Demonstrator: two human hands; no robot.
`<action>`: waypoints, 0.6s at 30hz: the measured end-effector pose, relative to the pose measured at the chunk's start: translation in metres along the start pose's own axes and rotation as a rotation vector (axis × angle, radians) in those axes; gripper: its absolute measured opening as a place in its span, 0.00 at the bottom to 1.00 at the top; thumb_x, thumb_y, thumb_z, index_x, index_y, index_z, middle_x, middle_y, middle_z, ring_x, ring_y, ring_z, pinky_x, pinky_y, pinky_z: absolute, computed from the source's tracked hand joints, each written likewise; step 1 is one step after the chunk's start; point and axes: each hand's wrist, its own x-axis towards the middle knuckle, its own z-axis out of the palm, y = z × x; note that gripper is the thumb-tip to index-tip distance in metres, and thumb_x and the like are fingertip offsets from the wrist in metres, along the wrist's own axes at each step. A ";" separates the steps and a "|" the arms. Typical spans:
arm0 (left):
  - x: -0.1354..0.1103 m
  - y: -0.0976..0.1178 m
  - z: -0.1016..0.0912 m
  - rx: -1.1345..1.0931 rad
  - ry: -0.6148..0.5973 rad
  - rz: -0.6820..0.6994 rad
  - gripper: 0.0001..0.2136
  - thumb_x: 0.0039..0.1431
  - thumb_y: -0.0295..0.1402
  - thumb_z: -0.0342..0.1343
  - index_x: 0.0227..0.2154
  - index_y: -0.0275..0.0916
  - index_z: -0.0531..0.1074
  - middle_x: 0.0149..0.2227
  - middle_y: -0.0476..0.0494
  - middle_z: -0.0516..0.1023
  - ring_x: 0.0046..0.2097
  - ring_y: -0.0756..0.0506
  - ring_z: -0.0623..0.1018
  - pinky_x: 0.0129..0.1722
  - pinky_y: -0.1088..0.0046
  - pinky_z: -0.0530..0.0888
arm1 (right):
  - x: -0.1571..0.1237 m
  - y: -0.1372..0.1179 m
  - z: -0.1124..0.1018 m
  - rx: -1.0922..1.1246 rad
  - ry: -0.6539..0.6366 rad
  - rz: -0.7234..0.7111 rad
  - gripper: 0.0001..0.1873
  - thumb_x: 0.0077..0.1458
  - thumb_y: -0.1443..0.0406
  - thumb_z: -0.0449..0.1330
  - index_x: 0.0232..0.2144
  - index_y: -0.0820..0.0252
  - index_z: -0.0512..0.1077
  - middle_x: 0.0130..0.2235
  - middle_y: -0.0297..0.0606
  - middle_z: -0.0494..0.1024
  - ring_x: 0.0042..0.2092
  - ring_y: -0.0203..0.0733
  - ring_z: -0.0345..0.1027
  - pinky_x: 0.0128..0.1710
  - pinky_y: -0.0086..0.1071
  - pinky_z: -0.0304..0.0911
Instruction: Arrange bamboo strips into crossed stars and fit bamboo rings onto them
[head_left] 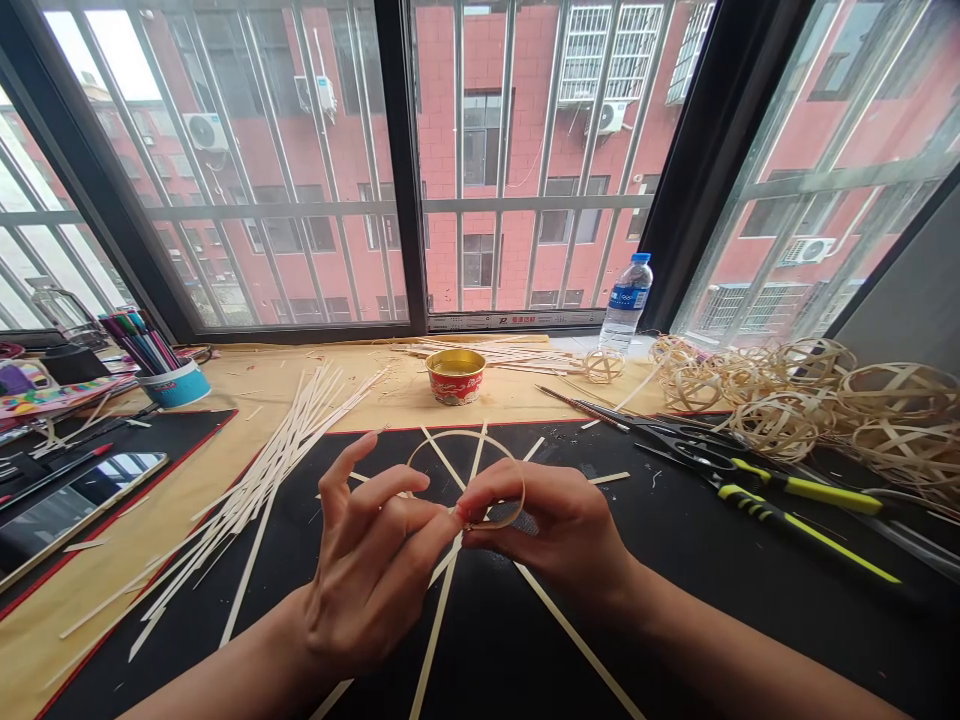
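Note:
A thin bamboo ring (pixel 466 434) is pinched between both hands above the black mat. My left hand (pixel 382 560) closes thumb and index finger at the ring's near side, its other fingers raised and curled. Opposite it, my right hand (pixel 551 515) pinches the ring with thumb and forefinger, and the two sets of fingertips meet. Beneath the hands, several flat bamboo strips (pixel 433 640) lie crossed in a star on the mat. Where the strips cross is mostly hidden by my fingers.
Loose bamboo strips (pixel 259 475) are heaped at the left. A red tin (pixel 455 380) and a water bottle (pixel 625 305) stand at the back. Pliers (pixel 802 530) and woven bamboo balls (pixel 795 400) lie to the right. A phone (pixel 82 510) and a pen cup (pixel 176 383) are far left.

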 end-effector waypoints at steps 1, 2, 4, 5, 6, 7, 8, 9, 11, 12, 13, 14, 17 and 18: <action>0.000 0.000 0.000 0.008 0.005 0.006 0.12 0.53 0.18 0.54 0.38 0.39 0.72 0.28 0.49 0.78 0.42 0.43 0.74 0.57 0.48 0.62 | 0.000 0.000 0.000 -0.016 0.001 -0.013 0.04 0.51 0.67 0.66 0.32 0.57 0.76 0.30 0.35 0.80 0.31 0.37 0.73 0.33 0.30 0.69; 0.000 0.000 0.000 0.014 0.008 0.007 0.11 0.54 0.19 0.54 0.38 0.39 0.72 0.28 0.49 0.78 0.42 0.43 0.75 0.57 0.48 0.62 | 0.000 0.000 0.000 -0.031 0.004 -0.022 0.04 0.51 0.67 0.66 0.32 0.57 0.76 0.30 0.35 0.80 0.31 0.37 0.73 0.33 0.30 0.69; 0.000 0.000 0.000 0.018 0.003 0.000 0.11 0.55 0.19 0.54 0.38 0.40 0.72 0.28 0.49 0.78 0.42 0.44 0.75 0.57 0.47 0.62 | -0.001 0.000 0.001 -0.057 0.014 -0.039 0.04 0.51 0.66 0.66 0.32 0.56 0.76 0.30 0.35 0.81 0.31 0.38 0.74 0.32 0.31 0.69; 0.000 0.000 0.000 0.017 -0.002 -0.003 0.11 0.55 0.19 0.54 0.38 0.40 0.72 0.29 0.49 0.78 0.42 0.44 0.75 0.57 0.48 0.62 | -0.001 0.000 0.001 -0.068 0.023 -0.046 0.04 0.51 0.66 0.66 0.32 0.56 0.77 0.30 0.36 0.81 0.31 0.38 0.74 0.32 0.31 0.70; 0.000 0.000 0.000 0.013 -0.003 -0.008 0.12 0.54 0.19 0.54 0.38 0.40 0.72 0.29 0.49 0.78 0.42 0.44 0.75 0.57 0.47 0.62 | -0.001 -0.001 0.000 -0.077 0.030 -0.049 0.04 0.51 0.66 0.66 0.33 0.56 0.77 0.30 0.36 0.81 0.31 0.38 0.74 0.32 0.31 0.70; 0.000 0.000 0.000 0.007 -0.001 -0.011 0.12 0.54 0.18 0.54 0.38 0.40 0.72 0.29 0.49 0.78 0.42 0.44 0.75 0.57 0.47 0.62 | -0.001 -0.001 0.000 -0.080 0.032 -0.050 0.04 0.51 0.66 0.66 0.33 0.56 0.76 0.30 0.36 0.81 0.31 0.38 0.74 0.32 0.31 0.70; 0.000 0.000 0.000 -0.003 -0.005 -0.014 0.12 0.53 0.18 0.54 0.38 0.40 0.72 0.29 0.49 0.78 0.42 0.43 0.75 0.57 0.47 0.62 | 0.000 -0.001 0.000 -0.079 0.030 -0.051 0.03 0.52 0.66 0.66 0.32 0.56 0.76 0.30 0.36 0.81 0.31 0.38 0.74 0.33 0.31 0.70; 0.000 0.000 0.000 -0.015 -0.005 -0.017 0.13 0.53 0.17 0.54 0.38 0.39 0.72 0.29 0.49 0.78 0.42 0.43 0.74 0.57 0.47 0.61 | 0.000 -0.001 0.000 -0.075 0.024 -0.051 0.02 0.52 0.66 0.65 0.31 0.56 0.76 0.30 0.36 0.81 0.31 0.39 0.74 0.33 0.32 0.70; 0.000 0.000 0.001 -0.045 -0.010 -0.030 0.14 0.51 0.15 0.54 0.38 0.38 0.71 0.29 0.48 0.78 0.42 0.43 0.73 0.57 0.46 0.61 | 0.000 -0.001 0.000 -0.067 0.018 -0.053 0.01 0.52 0.66 0.65 0.29 0.57 0.76 0.30 0.36 0.81 0.31 0.39 0.75 0.33 0.32 0.71; 0.000 0.001 0.002 -0.061 -0.015 -0.038 0.15 0.50 0.15 0.54 0.38 0.37 0.71 0.29 0.48 0.78 0.42 0.43 0.73 0.57 0.46 0.61 | 0.000 0.000 0.000 -0.067 0.019 -0.057 0.02 0.51 0.67 0.66 0.28 0.57 0.75 0.29 0.36 0.81 0.31 0.39 0.75 0.33 0.31 0.71; 0.000 0.001 0.002 -0.077 -0.017 -0.051 0.15 0.50 0.14 0.54 0.39 0.37 0.71 0.29 0.47 0.78 0.42 0.43 0.73 0.57 0.45 0.61 | 0.000 0.000 0.000 -0.070 0.024 -0.064 0.02 0.51 0.67 0.66 0.28 0.57 0.75 0.29 0.36 0.81 0.31 0.39 0.75 0.32 0.31 0.70; 0.001 0.002 0.003 -0.092 -0.015 -0.072 0.15 0.50 0.14 0.54 0.38 0.38 0.71 0.29 0.48 0.77 0.42 0.43 0.72 0.56 0.46 0.61 | 0.000 0.000 0.000 -0.073 0.030 -0.067 0.03 0.50 0.67 0.66 0.28 0.57 0.75 0.29 0.36 0.81 0.31 0.38 0.75 0.32 0.31 0.70; 0.004 0.004 0.004 -0.130 0.000 -0.149 0.14 0.52 0.15 0.54 0.37 0.39 0.71 0.27 0.48 0.76 0.41 0.43 0.72 0.55 0.47 0.62 | -0.001 0.001 0.000 -0.063 0.044 -0.064 0.03 0.49 0.69 0.67 0.28 0.58 0.76 0.30 0.36 0.81 0.32 0.38 0.75 0.33 0.30 0.70; 0.005 0.004 0.004 -0.139 0.001 -0.171 0.13 0.53 0.16 0.54 0.36 0.40 0.70 0.27 0.48 0.76 0.41 0.43 0.72 0.55 0.47 0.62 | -0.001 0.002 0.001 -0.050 0.050 -0.055 0.03 0.49 0.69 0.67 0.28 0.57 0.76 0.30 0.36 0.81 0.32 0.38 0.75 0.33 0.31 0.70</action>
